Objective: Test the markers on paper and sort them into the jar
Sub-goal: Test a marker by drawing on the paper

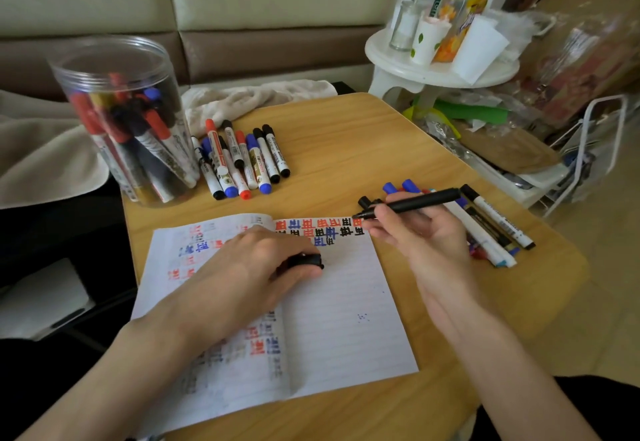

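Note:
An open lined notebook [332,302] lies on the wooden table [346,149], with red, blue and black test marks along its top. My right hand [426,232] holds an uncapped black marker [415,203], its tip at the page's top right corner. My left hand [249,267] rests on the notebook and grips the black cap [306,261]. A clear plastic jar [121,111] holding several markers stands at the table's back left. Beside it lies a row of markers [242,160]. Another pile of markers [491,229] lies partly under my right hand.
A crumpled beige cloth [256,97] lies behind the marker row. A white stool [440,70] with bottles and cups stands at the back right, with cluttered bags and a wire rack [588,149] to the right of the table.

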### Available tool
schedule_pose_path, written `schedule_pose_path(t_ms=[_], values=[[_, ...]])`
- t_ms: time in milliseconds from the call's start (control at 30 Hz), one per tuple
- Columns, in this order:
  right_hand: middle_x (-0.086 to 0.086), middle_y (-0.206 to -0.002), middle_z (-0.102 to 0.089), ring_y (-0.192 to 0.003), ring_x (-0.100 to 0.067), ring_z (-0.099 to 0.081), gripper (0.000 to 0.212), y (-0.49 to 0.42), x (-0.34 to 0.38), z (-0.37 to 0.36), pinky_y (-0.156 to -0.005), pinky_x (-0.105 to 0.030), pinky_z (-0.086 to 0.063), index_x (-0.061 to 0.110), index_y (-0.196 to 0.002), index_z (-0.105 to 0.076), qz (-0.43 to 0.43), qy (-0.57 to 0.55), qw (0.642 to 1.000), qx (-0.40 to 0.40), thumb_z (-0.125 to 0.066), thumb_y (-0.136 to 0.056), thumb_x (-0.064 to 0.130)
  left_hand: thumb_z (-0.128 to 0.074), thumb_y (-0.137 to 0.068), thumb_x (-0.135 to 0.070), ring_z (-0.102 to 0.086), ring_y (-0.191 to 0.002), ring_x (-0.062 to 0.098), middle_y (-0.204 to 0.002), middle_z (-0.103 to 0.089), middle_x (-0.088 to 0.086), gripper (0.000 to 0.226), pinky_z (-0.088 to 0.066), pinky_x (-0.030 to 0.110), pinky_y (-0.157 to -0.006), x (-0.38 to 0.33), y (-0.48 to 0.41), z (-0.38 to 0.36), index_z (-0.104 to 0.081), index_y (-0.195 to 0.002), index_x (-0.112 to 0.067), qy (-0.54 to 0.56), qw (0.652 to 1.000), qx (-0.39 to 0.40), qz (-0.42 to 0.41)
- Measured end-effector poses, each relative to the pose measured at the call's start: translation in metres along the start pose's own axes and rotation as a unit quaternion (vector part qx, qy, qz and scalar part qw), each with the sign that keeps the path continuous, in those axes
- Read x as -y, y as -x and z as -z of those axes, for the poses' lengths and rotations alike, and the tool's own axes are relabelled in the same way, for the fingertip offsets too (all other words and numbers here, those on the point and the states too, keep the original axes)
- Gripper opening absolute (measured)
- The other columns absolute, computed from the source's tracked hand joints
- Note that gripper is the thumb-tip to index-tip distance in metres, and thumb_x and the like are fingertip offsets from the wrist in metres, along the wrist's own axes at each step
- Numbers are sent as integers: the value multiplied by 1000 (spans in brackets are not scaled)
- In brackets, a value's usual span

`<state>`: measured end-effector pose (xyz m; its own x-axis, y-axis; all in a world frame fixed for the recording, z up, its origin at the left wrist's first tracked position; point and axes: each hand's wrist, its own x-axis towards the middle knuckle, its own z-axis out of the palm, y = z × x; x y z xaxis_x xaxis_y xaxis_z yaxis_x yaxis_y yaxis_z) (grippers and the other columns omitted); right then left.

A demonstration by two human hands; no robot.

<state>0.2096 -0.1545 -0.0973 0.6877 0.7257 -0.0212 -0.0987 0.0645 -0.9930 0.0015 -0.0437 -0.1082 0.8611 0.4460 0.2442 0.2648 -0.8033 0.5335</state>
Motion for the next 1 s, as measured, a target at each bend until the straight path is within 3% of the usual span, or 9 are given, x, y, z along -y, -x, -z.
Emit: schedule_pose_path(t_ms=[133,233,433,833,1000], values=[[-8,-99,-80,-89,-22,-79,20,-2,-16,-10,-82,-25,-62,5,-113,-70,19,55,998,16,-75,-94,6,-44,-98,-58,-58,-90,1,-96,-69,-19,36,-47,18,-79,1,2,1,-68,-110,-33,-1,1000,7,-2],[-5,-97,-80,-85,-21,-79,15,-4,-32,-15,-81,-28,-62,13,-108,-72,63,107,992,15,-77,-93,11,-46,-99,-56,-59,-91,1,-98,-69,-18,34,-50,24,-80,1,3,0,-68,-111,-33,6,1000,-3,5],[-2,-94,-79,-86,-17,-77,14,-8,-44,-11,-82,-34,-63,17,-105,-73,114,162,980,9,-78,-92,18,-48,-99,-54,-58,-93,-1,-100,-69,-19,34,-49,20,-81,1,4,1,-69,-113,-32,13,1000,-7,10],[1,-89,-79,-82,-15,-76,14,-5,-42,-12,-76,-26,-61,25,-97,-72,131,170,976,24,-78,-91,14,-45,-100,-56,-58,-87,4,-94,-67,-16,35,-47,24,-76,2,3,-1,-67,-108,-30,3,1000,-8,7],[-1,-91,-78,-83,-18,-76,10,-9,-46,-9,-78,-32,-63,19,-103,-72,119,171,978,11,-77,-94,16,-45,-100,-57,-60,-88,7,-95,-67,-16,34,-51,31,-76,3,5,-2,-66,-111,-32,8,1000,-6,12]])
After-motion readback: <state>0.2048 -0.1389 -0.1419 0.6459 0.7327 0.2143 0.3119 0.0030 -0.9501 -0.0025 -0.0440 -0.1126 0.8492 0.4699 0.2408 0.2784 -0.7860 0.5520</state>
